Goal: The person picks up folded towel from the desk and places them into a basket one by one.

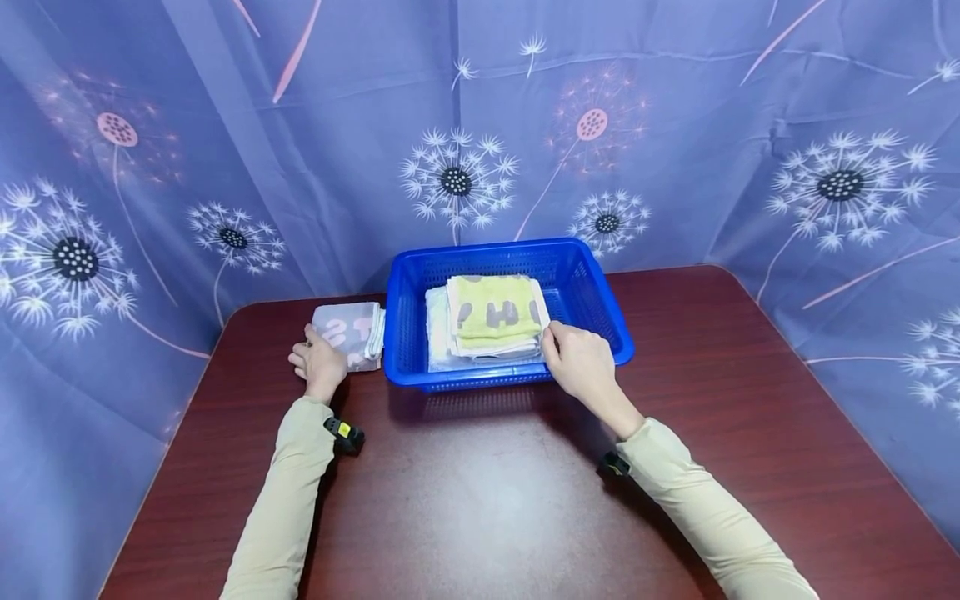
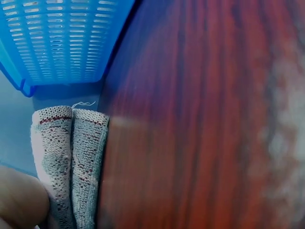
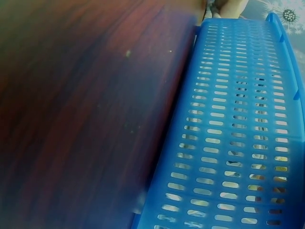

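A grey folded towel point(image 1: 347, 327) with pink letters lies on the table, left of a blue plastic basket point(image 1: 442, 377). My left hand point(image 1: 318, 362) rests at that towel's near left corner, fingers spread. In the left wrist view, a finger point(image 2: 21, 198) touches the side of the folded towel point(image 2: 64, 167). Inside the basket, a yellow towel point(image 1: 495, 312) with grey letters tops a folded stack over a pale towel point(image 1: 437, 325). My right hand point(image 1: 581, 358) reaches over the front rim, curled fingers pinching the yellow towel's near right corner; its fingertips are hidden.
The basket stands at the back of a dark red-brown wooden table point(image 1: 480, 500). Behind it hangs a blue curtain point(image 1: 337, 167) with dandelion prints. The basket's slotted side point(image 3: 228, 124) fills much of the right wrist view.
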Demonstrator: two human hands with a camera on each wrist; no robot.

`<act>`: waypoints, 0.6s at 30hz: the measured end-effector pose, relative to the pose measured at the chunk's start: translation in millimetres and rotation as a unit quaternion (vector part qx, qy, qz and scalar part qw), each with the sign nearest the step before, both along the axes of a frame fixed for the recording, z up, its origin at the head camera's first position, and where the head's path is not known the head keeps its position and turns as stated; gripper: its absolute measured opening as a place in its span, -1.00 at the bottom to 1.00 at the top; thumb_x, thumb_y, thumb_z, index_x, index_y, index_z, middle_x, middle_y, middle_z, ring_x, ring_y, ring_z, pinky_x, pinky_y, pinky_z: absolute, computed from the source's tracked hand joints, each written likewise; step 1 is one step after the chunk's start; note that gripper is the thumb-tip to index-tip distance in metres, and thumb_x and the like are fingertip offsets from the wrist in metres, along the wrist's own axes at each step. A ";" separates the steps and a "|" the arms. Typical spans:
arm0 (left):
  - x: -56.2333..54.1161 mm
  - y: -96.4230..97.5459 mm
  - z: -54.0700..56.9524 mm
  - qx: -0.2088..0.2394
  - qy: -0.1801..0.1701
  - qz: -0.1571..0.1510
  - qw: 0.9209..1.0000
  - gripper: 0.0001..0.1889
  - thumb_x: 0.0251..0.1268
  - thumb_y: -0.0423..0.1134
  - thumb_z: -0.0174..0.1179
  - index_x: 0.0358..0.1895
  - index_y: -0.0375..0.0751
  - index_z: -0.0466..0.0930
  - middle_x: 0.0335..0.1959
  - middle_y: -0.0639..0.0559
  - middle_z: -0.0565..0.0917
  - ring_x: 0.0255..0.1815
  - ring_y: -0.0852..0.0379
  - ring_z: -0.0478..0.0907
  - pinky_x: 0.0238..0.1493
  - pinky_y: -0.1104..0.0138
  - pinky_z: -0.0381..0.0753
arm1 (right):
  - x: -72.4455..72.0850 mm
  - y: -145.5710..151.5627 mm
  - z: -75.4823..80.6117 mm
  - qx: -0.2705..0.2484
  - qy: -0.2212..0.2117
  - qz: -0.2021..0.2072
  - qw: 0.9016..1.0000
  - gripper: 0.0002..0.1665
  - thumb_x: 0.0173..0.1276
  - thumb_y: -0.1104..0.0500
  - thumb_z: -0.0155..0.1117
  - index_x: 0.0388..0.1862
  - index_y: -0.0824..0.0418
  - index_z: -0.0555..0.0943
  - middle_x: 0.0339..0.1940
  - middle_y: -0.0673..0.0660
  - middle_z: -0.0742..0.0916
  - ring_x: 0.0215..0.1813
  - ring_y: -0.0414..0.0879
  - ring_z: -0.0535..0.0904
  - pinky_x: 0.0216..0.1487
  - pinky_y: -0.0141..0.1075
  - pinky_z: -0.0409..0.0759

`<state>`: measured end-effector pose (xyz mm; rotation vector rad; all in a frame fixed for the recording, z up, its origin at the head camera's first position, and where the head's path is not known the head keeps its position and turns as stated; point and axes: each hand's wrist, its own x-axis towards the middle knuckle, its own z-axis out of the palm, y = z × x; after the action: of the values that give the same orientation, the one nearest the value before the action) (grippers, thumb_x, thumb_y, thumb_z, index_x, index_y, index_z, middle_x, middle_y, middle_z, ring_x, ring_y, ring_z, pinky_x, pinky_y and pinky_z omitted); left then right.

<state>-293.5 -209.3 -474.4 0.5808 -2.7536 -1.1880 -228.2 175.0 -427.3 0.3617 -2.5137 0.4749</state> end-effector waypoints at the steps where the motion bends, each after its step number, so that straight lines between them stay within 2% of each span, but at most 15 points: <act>1: 0.0 0.1 0.3 -0.002 -0.004 -0.005 1.000 -0.18 0.11 -0.49 -0.13 0.49 -0.43 -0.25 0.32 -0.69 -0.07 0.36 -0.51 -0.23 0.33 -0.25 -0.09 | -0.1 0.0 0.2 0.001 -0.001 0.000 1.000 -0.58 0.41 0.14 -0.06 -0.71 0.09 0.30 -0.80 0.00 0.35 -0.75 -0.08 0.24 -0.74 -0.29 0.11; 6: 1.3 -0.5 1.3 -0.014 -0.024 -0.024 0.999 -0.19 0.14 -0.49 -0.13 0.49 -0.40 -0.25 0.35 -0.74 -0.19 0.39 -0.56 -0.33 0.37 -0.27 -0.19 | -0.2 0.3 -0.8 -0.002 -0.010 0.001 1.000 -0.58 0.42 0.13 -0.07 -0.70 0.09 0.30 -0.79 -0.01 0.35 -0.75 -0.09 0.23 -0.74 -0.30 0.10; 13: 3.7 -2.7 2.6 -0.034 -0.039 -0.035 0.998 -0.18 0.15 -0.45 -0.05 0.49 -0.42 -0.23 0.31 -0.73 -0.12 0.36 -0.53 -0.24 0.36 -0.25 -0.10 | -0.2 0.8 -1.0 -0.003 -0.014 0.001 1.000 -0.58 0.42 0.14 -0.08 -0.70 0.09 0.30 -0.79 -0.01 0.35 -0.75 -0.09 0.22 -0.74 -0.30 0.10; 18: 6.6 -5.3 3.6 -0.036 -0.057 -0.045 0.997 -0.17 0.13 -0.46 -0.08 0.49 -0.40 -0.25 0.33 -0.73 -0.15 0.38 -0.54 -0.27 0.37 -0.26 -0.12 | 0.3 1.0 0.2 -0.001 -0.014 -0.001 1.000 -0.59 0.41 0.14 -0.08 -0.70 0.09 0.31 -0.79 0.00 0.36 -0.74 -0.09 0.24 -0.73 -0.30 0.11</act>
<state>-286.9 -214.6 -470.8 0.5394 -2.9340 -1.1005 -227.9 175.9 -427.1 0.3552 -2.5407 0.4855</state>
